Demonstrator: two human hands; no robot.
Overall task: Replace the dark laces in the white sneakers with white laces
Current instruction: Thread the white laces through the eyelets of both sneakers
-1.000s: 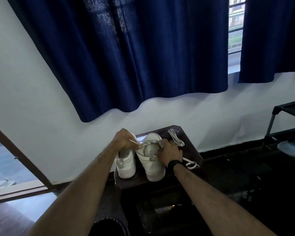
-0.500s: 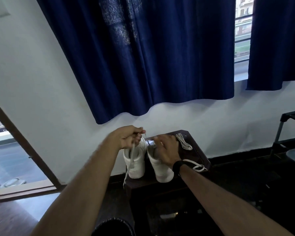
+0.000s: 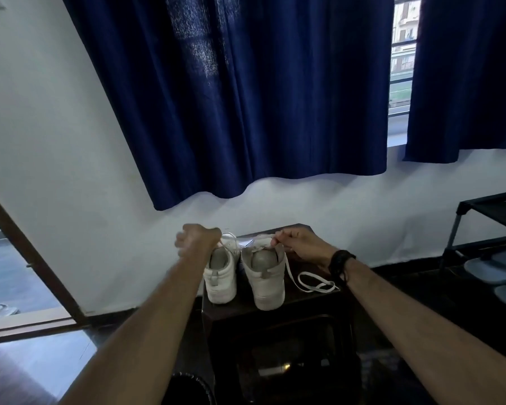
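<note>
Two white sneakers stand heels toward me on a small dark stool (image 3: 301, 305): the left sneaker (image 3: 220, 277) and the right sneaker (image 3: 265, 276). My left hand (image 3: 197, 238) is curled above the left sneaker and grips one end of a white lace (image 3: 228, 239). My right hand (image 3: 297, 242) pinches the other lace end above the right sneaker's tongue. That end trails down the shoe's right side into a loose loop (image 3: 314, 283) on the stool. No dark lace is visible.
The stool stands against a white wall under dark blue curtains (image 3: 246, 97). A black shoe rack (image 3: 491, 229) with grey footwear is at the right. An open doorway (image 3: 9, 273) lies at the left. A dark round object (image 3: 187, 390) sits by my left forearm.
My hands have pulled apart, left hand to the left and right hand to the right, drawing the white lace taut across the shoes. The lace end that hung from my left hand no longer dangles.
</note>
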